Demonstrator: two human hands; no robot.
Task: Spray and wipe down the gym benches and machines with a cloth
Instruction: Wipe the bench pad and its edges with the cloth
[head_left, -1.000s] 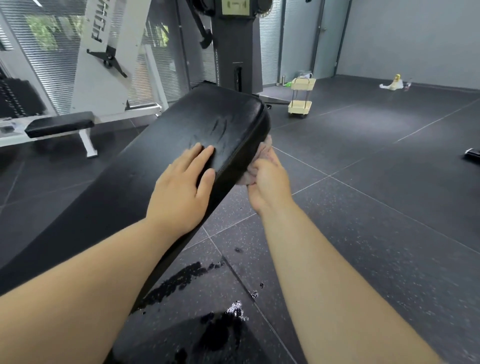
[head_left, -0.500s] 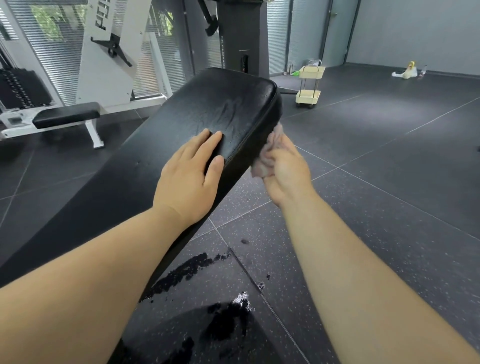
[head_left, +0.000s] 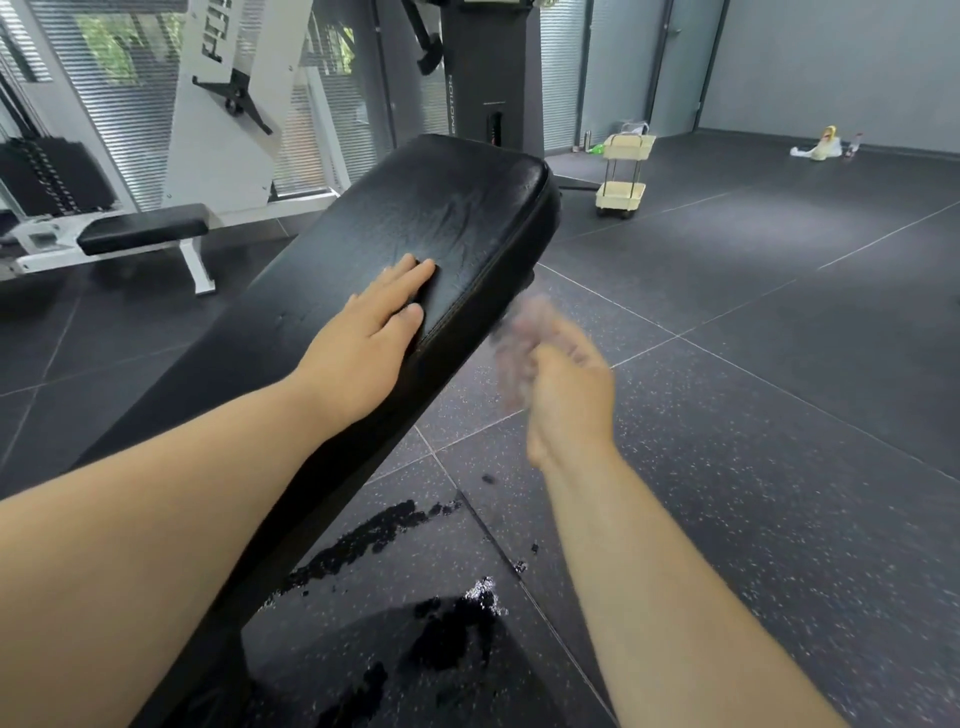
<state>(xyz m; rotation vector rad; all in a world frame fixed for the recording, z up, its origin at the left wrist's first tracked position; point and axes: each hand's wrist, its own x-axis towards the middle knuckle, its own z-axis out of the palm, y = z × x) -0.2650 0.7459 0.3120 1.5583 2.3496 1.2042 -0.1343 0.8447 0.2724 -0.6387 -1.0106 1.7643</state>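
Nearest to us, below both forearms, dark wet patches (head_left: 452, 623) shine on the speckled floor (head_left: 779, 467). Up from there we find the left hand (head_left: 363, 338) lying flat on the black bench pad (head_left: 467, 208), fingers straight and together, holding nothing. Just right of it, off the pad's edge, the right hand (head_left: 566, 384) is blurred. We make out a pale cloth (head_left: 511, 343) bunched in its curled fingers, close to the pad's side, though we cannot tell whether cloth and pad touch. Beyond the left fingertips the pad's top shows damp streaks. Farther left of the hands stands a white-framed bench (head_left: 145, 234). Farther ahead rises a dark machine column (head_left: 488, 78), and to the right of it a small cream cart (head_left: 623, 171).
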